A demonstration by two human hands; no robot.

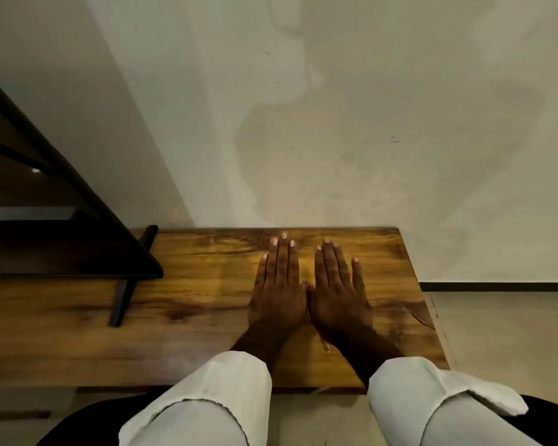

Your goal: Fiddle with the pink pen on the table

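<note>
My left hand [279, 284] lies flat, palm down, on the wooden table [190, 300], fingers straight and pointing toward the wall. My right hand [337, 288] lies flat beside it in the same way, and the two hands touch at the thumbs. Neither hand holds anything. Both forearms come out of rolled white sleeves [226, 391] at the table's near edge.
A dark shelf frame [62, 220] stands on the table's left part, with a black foot [123, 297] reaching toward me. A stained pale wall [335, 123] runs along the table's far edge. The table ends at the right, with tiled floor [503, 333] beyond.
</note>
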